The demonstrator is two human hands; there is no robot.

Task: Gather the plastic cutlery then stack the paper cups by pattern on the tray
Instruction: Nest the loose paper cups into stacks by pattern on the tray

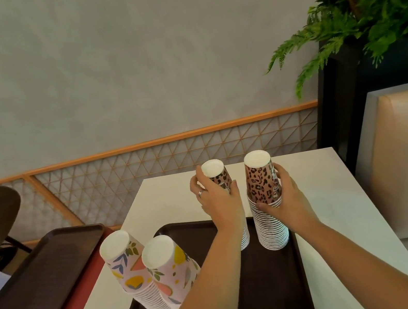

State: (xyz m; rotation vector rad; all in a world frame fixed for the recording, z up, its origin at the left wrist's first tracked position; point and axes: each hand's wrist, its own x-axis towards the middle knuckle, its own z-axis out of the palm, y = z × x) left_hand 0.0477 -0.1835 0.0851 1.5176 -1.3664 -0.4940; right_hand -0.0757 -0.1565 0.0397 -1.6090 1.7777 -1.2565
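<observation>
- Tray (273, 278), dark brown, lies on the white table (343, 211).
- Two floral cup stacks (147, 273), upside down, stand at its near-left corner.
- Left hand (218, 198) grips the shorter leopard cup stack (219, 176).
- Right hand (286, 194) curls around the taller leopard cup stack (265, 198), just beside, on the tray's far-right corner.
- Fern (361, 4) behind.
</observation>
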